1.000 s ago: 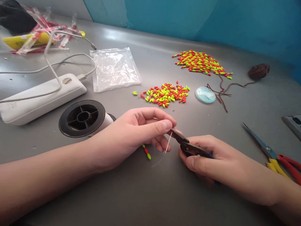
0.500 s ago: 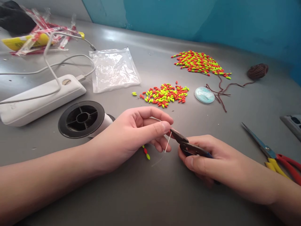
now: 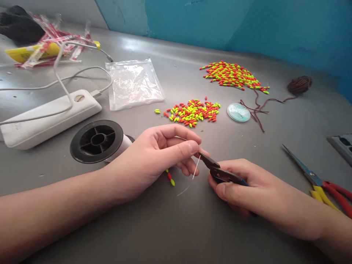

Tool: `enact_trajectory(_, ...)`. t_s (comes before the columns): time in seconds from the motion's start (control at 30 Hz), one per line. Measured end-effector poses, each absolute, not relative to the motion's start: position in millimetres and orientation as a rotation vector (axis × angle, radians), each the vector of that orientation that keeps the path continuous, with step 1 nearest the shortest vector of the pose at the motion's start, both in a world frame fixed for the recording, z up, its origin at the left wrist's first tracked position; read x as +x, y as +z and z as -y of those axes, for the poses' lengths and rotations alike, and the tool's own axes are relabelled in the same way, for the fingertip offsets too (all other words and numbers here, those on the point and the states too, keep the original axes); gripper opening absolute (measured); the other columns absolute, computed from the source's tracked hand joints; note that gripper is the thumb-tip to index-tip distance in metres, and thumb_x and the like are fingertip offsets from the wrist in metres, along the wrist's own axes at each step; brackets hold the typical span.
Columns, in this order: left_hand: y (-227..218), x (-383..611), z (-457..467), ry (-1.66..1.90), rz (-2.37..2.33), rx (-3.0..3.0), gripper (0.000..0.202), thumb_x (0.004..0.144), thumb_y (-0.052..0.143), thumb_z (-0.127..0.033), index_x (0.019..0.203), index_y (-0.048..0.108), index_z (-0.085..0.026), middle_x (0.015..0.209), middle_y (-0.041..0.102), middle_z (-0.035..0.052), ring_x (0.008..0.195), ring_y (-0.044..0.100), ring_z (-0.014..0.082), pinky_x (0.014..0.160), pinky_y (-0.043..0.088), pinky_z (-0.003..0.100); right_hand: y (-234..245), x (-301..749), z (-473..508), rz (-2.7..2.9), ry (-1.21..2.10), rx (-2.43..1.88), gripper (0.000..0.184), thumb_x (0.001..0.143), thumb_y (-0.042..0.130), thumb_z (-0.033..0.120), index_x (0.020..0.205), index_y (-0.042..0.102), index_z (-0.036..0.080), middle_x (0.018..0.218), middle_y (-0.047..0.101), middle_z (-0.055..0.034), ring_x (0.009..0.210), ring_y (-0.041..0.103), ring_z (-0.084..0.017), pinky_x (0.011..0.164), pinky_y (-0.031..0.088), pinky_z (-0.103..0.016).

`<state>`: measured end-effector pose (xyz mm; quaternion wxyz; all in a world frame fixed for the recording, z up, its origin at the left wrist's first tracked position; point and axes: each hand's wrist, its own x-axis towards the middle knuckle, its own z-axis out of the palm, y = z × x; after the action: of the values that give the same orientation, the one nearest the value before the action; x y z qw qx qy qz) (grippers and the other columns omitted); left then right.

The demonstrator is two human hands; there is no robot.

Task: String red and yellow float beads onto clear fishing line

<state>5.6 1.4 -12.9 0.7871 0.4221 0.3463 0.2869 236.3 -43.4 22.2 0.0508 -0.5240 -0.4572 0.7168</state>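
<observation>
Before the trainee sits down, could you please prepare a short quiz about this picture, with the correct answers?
1. What does the right hand hold?
A) a flat clear plastic bag
B) blue-handled dark metal pliers
C) a yellow tube

2. True or false: the brown ball of yarn lies farther to the right than the flat, round, pale-blue disc.

3. Where do the metal scissors with red and yellow handles lie?

Key:
1. B
2. True
3. On the grey table, to the right of the right hand
</observation>
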Motion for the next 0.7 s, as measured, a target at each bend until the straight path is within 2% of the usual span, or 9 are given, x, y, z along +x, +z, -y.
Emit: enact_trajectory(0.7, -10.6, 6.9, 0.2, 0.616, -0.752, 0.996, 0.018, 0.102, 0.075, -0.036, 0.1, 0.071, -0.018, 0.104, 0.084, 0.0016, 0.076, 0.076, 0.0073, 0.074, 0.062, 0.018, 15.6, 239.6, 46.3, 1.534, 2.124, -1.618, 0.03, 0.099, 0.06, 0.037, 0.077, 0.045, 0.021, 0.069, 0.045, 0.0051, 0.066, 0.04, -0.012, 0.06, 0.033, -0.027)
